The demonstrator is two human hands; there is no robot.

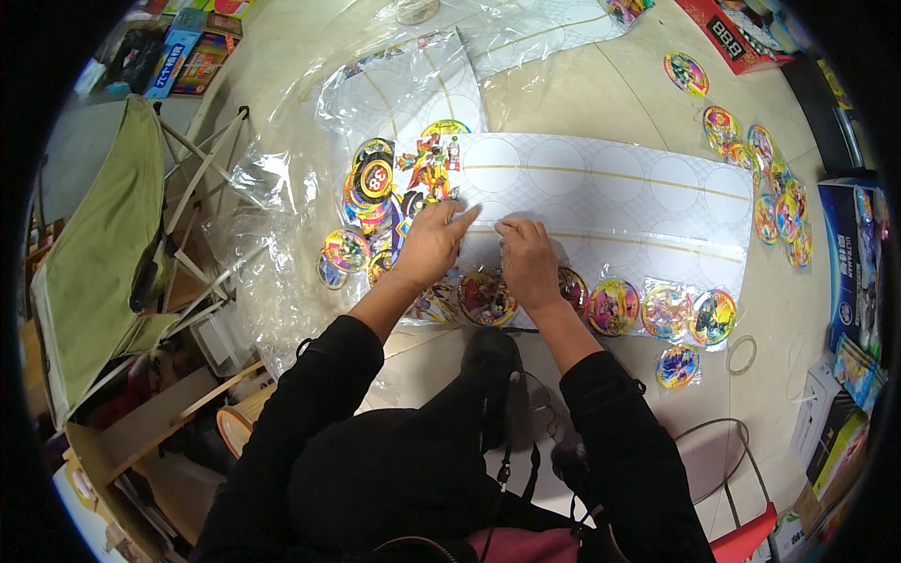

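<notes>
A long white cardboard sheet (610, 192) with rows of printed circles and two gold strips lies on the floor before me. My left hand (432, 246) rests at its left part, beside the colourful cartoon print (427, 174), with thumb and forefinger spread. Just to the right, my right hand (528, 253) is over the lower gold strip, its fingertips pinched together. Whatever may be between them is too small to make out. Round picture discs in clear wrappers line the sheet's near edge, among them a yellow and pink disc (613, 307). More round discs (374, 180) are heaped at the left end.
Crumpled clear plastic (272, 178) spreads at the left and far side, around another white sheet (371, 94). Wrapped discs (788, 208) lie at the right. A green folding stool (103, 253) stands left. Boxes (849, 253) line the right side. A ring (741, 356) lies near the sheet.
</notes>
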